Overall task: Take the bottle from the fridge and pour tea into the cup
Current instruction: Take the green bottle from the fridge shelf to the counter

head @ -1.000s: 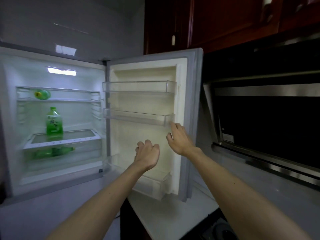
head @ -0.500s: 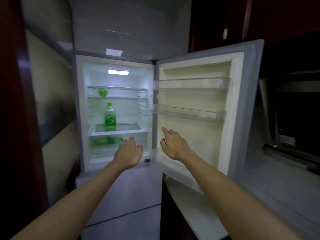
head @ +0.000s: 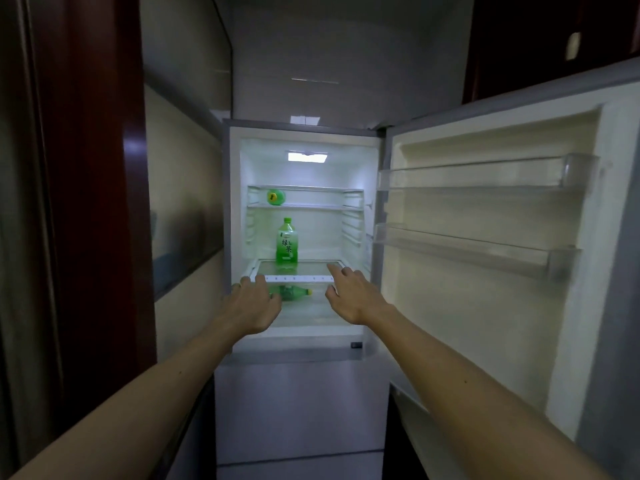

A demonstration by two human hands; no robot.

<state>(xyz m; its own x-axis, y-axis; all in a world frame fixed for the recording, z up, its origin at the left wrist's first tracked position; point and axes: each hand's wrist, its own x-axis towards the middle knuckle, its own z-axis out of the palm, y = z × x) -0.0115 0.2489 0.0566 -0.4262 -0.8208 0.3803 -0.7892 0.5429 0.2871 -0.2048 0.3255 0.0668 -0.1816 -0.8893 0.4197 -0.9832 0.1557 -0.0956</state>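
Fridge is open, its door swung wide to the right, which leaves the interior free for a straight reach. The green tea bottle stands upright with its cap on and label facing out, near the middle of the glass shelf under the fridge light. It is probably the target, being upright, central and the easiest to wrap a hand round.

There are two other green bottles. The lower bottle lies on its side in the compartment under the shelf, partly hidden by the left hand. The top bottle lies end-on on the upper shelf.

The left hand is palm down with fingers loosely stretched and holds nothing. Its fingertips are at the shelf's front-left corner; contact cannot be told. The right hand is spread, forefinger out toward the shelf's front-right rim, and also holds nothing. Both hands flank the upright bottle from in front and below, apart from it.

Judged step: reaching in, very early in the task. The bottle is not yet taken and the cup is not in view. The next move likely calls for one hand to go over the shelf rim and close round the bottle's body. Risks are knocking it over on the glass, or a cold, slick surface slipping. The door racks sit off to the right, out of the way.
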